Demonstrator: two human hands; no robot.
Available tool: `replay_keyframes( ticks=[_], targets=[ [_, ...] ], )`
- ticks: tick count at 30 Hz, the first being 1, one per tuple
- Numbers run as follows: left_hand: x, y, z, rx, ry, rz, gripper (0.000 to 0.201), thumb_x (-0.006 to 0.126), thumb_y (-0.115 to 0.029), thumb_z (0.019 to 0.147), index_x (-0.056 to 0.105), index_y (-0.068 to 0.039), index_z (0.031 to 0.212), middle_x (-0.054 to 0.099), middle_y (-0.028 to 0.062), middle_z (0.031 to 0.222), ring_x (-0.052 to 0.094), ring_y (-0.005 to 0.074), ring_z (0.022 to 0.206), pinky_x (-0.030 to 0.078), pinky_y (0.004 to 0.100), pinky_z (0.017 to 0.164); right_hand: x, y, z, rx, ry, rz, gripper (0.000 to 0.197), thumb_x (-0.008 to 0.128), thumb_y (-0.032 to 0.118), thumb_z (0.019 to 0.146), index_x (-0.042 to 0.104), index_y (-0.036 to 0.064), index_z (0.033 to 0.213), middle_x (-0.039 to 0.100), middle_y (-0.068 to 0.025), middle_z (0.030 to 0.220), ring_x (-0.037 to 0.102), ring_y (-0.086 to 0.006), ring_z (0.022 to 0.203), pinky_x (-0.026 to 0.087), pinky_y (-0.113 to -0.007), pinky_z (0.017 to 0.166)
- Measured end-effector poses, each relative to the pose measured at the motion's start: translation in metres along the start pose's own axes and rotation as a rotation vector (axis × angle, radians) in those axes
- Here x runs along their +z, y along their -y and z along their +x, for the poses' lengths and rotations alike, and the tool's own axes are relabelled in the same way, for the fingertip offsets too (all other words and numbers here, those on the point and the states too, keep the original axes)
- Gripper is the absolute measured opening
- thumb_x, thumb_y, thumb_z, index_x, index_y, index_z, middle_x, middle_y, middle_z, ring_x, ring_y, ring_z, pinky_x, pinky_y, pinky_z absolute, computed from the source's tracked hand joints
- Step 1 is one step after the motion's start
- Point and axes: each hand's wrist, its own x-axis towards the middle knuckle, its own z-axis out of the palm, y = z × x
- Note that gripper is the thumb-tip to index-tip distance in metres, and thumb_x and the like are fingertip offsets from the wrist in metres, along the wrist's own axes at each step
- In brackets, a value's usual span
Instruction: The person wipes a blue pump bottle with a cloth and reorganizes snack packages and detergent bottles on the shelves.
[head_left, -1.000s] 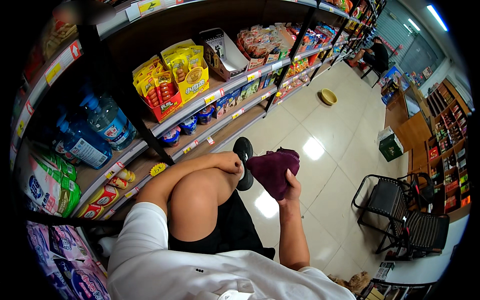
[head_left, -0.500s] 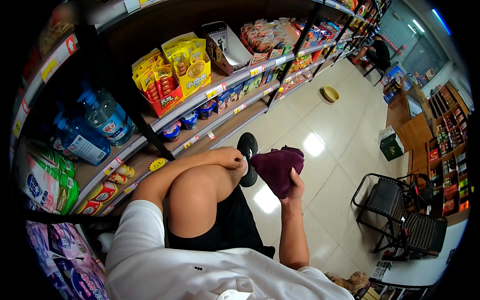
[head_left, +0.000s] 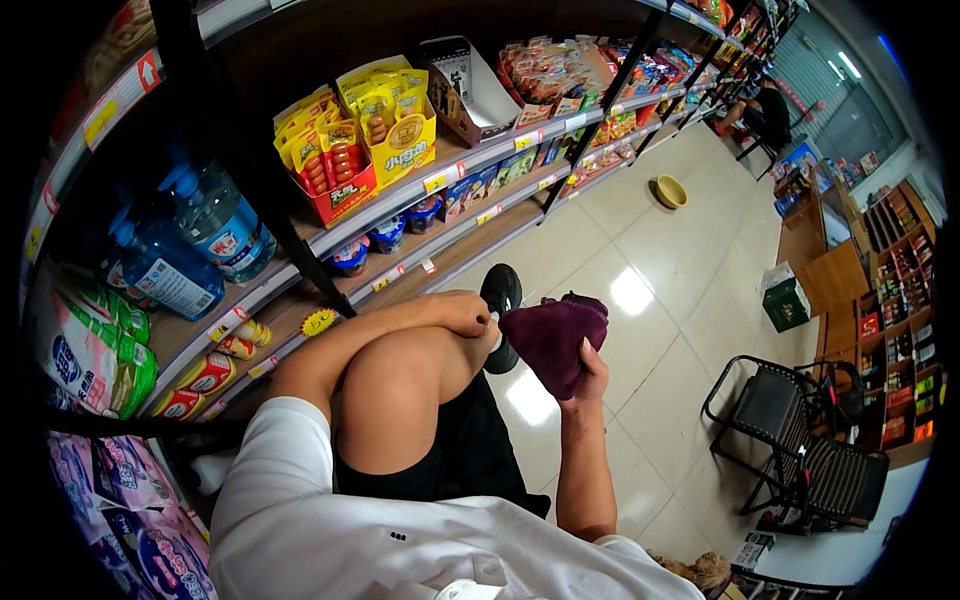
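Observation:
A folded, dark purple cloth [head_left: 556,338] is gripped in my right hand [head_left: 590,376], the thumb lying over its near side. It hangs above the floor, just right of my black shoe [head_left: 502,292]. My left forearm reaches across my raised bare knee [head_left: 388,395]. At its end my left hand [head_left: 466,312] rests by my lower leg with curled fingers and nothing visible in them. Its fingertips come close to the cloth's left edge. The underside of that hand is hidden.
Store shelves [head_left: 470,165] run along the left, with snack boxes [head_left: 385,120] and blue pump bottles [head_left: 225,225]. A yellow bowl [head_left: 669,191] lies on the tiled floor. Folding chairs [head_left: 790,430] and a green box [head_left: 786,302] stand right. A seated person [head_left: 755,108] is far back.
The view has shifted slightly, so the shelves and bowl sit a little further right. My left fingers have moved slightly beside the leg. The right hand keeps its hold on the cloth.

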Motion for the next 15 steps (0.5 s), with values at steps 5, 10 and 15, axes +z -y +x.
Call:
replay_keyframes(
  ticks=[5, 10, 15],
  targets=[
    [0.003, 0.034, 0.025, 0.372, -0.082, 0.054, 0.026, 0.060, -0.032, 0.100, 0.064, -0.006, 0.100, 0.064, 0.0091, 0.084, 0.060, 0.0172, 0.079, 0.049, 0.0315, 0.075, -0.007, 0.002, -0.001, -0.001, -0.058, -0.008, 0.070, 0.068, 0.029, 0.094, 0.040, -0.0002, 0.152, 0.051, -0.0204, 0.151, 0.051, -0.0368, 0.139, 0.036, -0.050, 0.122],
    [0.005, 0.113, 0.115, 0.514, -0.004, 0.016, 0.028, 0.062, -0.032, 0.099, 0.066, -0.005, 0.096, 0.064, 0.0093, 0.080, 0.060, 0.0168, 0.076, 0.049, 0.0324, 0.072, 0.014, -0.008, 0.008, 0.020, 0.030, -0.004, 0.072, 0.066, 0.030, 0.095, 0.038, -0.0002, 0.154, 0.048, -0.0208, 0.154, 0.048, -0.0380, 0.142, 0.034, -0.052, 0.123],
    [0.029, 0.176, 0.212, 0.534, 0.191, 0.193, 0.028, 0.063, -0.032, 0.098, 0.067, -0.005, 0.094, 0.064, 0.0093, 0.078, 0.060, 0.0165, 0.075, 0.049, 0.0327, 0.072, 0.007, -0.012, -0.001, 0.002, 0.014, -0.015, 0.075, 0.063, 0.033, 0.097, 0.032, 0.0001, 0.157, 0.042, -0.0222, 0.158, 0.044, -0.0401, 0.145, 0.030, -0.055, 0.124]
  ],
)
